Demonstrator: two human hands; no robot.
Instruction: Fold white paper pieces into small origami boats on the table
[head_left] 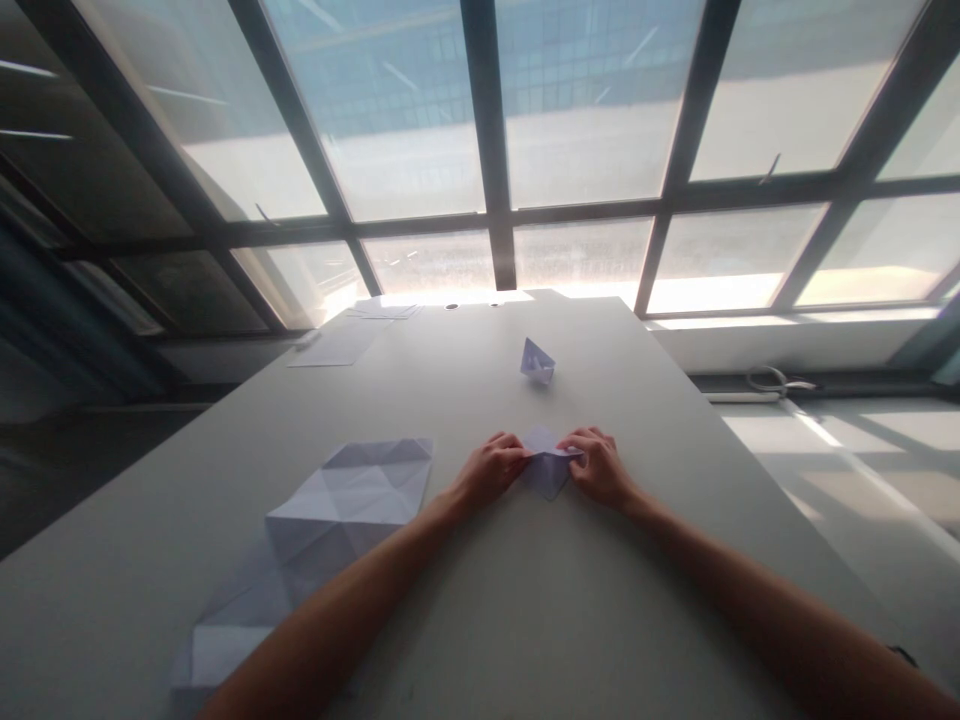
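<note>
Between my two hands a small folded piece of white paper (548,472) rests on the table, creased across its middle, with one pointed corner toward me and another away. My left hand (495,464) pinches its left corner between thumb and fingers. On the opposite side my right hand (598,467) grips the right corner, its fingers curled over the paper's edge. Beyond the hands stands a small folded paper shape (538,362) with a raised peak, touched by neither hand.
Creased, unfolded paper sheets (352,490) lie to the left, partly under my left forearm. Flat white sheets (337,343) sit at the far left of the white table (465,400). Large windows (577,140) rise behind it. A coiled cable (766,379) is at the right.
</note>
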